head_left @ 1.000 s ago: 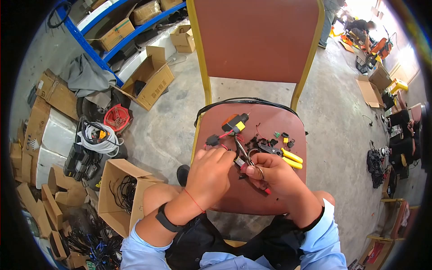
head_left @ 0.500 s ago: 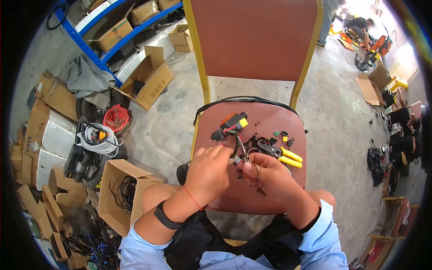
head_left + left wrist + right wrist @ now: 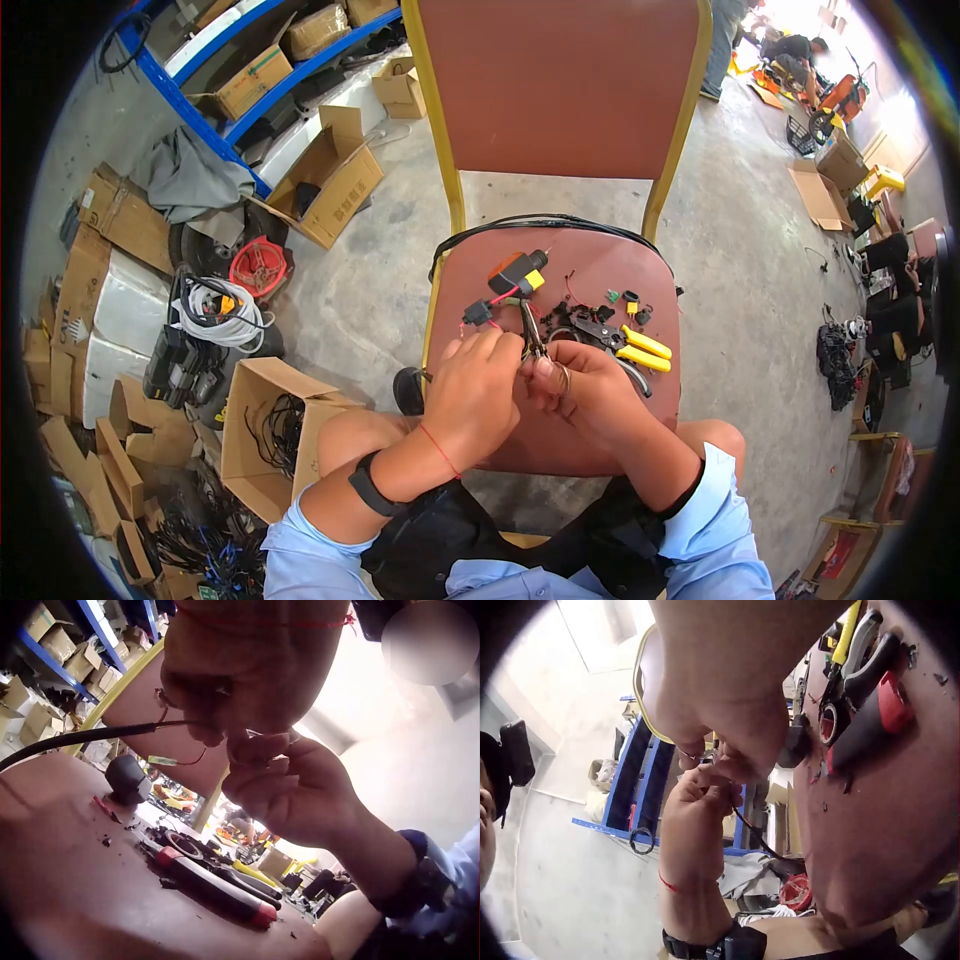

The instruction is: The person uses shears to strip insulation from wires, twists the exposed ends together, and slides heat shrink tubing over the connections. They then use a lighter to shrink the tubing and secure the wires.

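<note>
My left hand (image 3: 475, 375) pinches a thin wire at the end of a black-sheathed cable (image 3: 82, 737). A red lead with a pale sleeve (image 3: 162, 760) dangles beside these fingers in the left wrist view. Right up against them, my right hand (image 3: 592, 385) grips a slim metal tool (image 3: 533, 325) with a ring-shaped handle; its working end points away from me. The spot where the fingertips meet is mostly hidden. Just beyond the hands lies a black unit with an orange lens (image 3: 517, 273), joined by a red lead to a small black block (image 3: 478, 313).
The red-brown chair seat (image 3: 560, 445) carries red-and-black pliers (image 3: 214, 889), yellow-handled pliers (image 3: 643, 350), a tape roll (image 3: 829, 724) and small black scraps. An open carton (image 3: 245, 420) of cables stands at the left knee. Other people are at the far right.
Both hands have drawn together and shifted slightly left. A pale piece that showed between the fingers is now covered. The black block beyond the left hand has shifted a little.
</note>
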Motion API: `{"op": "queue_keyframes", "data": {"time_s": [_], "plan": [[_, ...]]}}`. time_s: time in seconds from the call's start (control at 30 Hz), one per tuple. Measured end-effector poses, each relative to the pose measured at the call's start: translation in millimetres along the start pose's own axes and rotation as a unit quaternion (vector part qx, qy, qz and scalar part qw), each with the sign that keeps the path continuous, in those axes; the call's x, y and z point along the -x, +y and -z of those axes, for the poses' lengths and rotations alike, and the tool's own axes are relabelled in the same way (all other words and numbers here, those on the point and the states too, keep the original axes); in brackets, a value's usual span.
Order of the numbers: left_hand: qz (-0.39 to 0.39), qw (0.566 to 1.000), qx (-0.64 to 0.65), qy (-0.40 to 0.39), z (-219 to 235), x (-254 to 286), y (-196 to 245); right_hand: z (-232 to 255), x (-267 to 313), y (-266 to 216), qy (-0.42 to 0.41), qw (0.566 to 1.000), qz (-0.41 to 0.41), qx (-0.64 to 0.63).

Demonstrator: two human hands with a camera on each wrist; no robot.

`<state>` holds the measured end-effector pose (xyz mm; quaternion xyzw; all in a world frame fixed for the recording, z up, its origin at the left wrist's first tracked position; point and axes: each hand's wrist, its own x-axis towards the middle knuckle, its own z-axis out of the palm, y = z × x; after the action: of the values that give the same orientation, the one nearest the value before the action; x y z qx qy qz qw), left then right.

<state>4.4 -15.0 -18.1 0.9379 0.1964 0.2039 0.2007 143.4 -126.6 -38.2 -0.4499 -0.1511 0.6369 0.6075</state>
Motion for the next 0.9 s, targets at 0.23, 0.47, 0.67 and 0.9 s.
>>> {"op": "queue_keyframes", "data": {"time_s": [0.23, 0.47, 0.67, 0.9], "plan": [[-0.027, 0.999, -0.019, -0.009, 2, -3, -4, 4, 1, -17, -0.008, 0.999, -0.037, 0.007], [-0.034, 0.999, -0.032, 0.007, -1, -3, -5, 10, 4, -20, -0.005, 0.997, -0.064, 0.04], [-0.034, 0.999, -0.034, 0.025, 2, -4, -14, 9, 10, -28, 0.006, 0.995, -0.062, 0.08], [-0.031, 0.999, -0.024, 0.014, -3, -1, -8, -1, 7, -16, -0.007, 0.999, -0.047, -0.002]]}}
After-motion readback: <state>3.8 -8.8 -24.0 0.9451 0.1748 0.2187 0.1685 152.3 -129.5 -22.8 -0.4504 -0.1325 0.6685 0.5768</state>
